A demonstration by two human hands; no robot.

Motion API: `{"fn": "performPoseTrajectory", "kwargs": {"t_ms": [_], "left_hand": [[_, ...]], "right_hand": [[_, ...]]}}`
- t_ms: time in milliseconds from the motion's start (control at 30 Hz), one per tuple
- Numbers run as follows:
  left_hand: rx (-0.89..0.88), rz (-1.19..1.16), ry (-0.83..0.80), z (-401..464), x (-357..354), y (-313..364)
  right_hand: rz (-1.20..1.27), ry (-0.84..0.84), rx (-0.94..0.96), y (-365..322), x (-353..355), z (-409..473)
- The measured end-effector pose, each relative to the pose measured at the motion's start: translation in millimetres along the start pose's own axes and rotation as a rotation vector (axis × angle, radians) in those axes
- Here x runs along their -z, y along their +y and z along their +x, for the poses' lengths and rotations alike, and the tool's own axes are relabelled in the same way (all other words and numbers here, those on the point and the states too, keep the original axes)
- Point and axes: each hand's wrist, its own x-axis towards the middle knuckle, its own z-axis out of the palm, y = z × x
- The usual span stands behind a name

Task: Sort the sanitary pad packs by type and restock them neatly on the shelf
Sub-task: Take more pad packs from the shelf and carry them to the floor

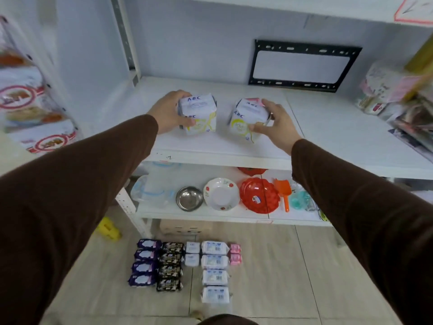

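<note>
White store shelf (210, 148), black bracket (304, 64) against its back wall. Left hand (167, 111) grasping one white ABC pad pack (199, 116), right hand (277, 124) grasping a second ABC pack (248, 118), both standing on the shelf, near each other but apart. Sorted rows of pad packs (185, 263) waiting on the floor (304, 266) below. Probably mid-placement; next, closing the gap, squaring both, releasing fingers.

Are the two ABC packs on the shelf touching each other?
Apart. The head view shows bare white shelf between the left pack and the right pack.
</note>
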Motion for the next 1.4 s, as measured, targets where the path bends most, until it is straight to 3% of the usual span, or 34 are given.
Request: {"fn": "performPoseTrajectory", "kwargs": {"t_ms": [200, 500, 667, 1000, 1400], "left_hand": [[0.085, 0.047, -0.033, -91, -23, -13], [0.267, 0.065, -0.157, -235, -60, -47], [0.340, 0.060, -0.231, -291, -69, -90], [0.402, 0.008, -0.383, -378, -94, -196], [0.461, -0.027, -0.565, -452, -246, -317]], "right_hand": [[-0.034, -0.120, 0.008, 6, -28, -76], [0.096, -0.334, -0.124, 35, -97, -199], [0.061, -0.381, -0.149, 37, -142, -248], [0.017, -0.398, -0.402, 39, -257, -329], [-0.250, -0.488, -0.497, 161, -393, -374]]}}
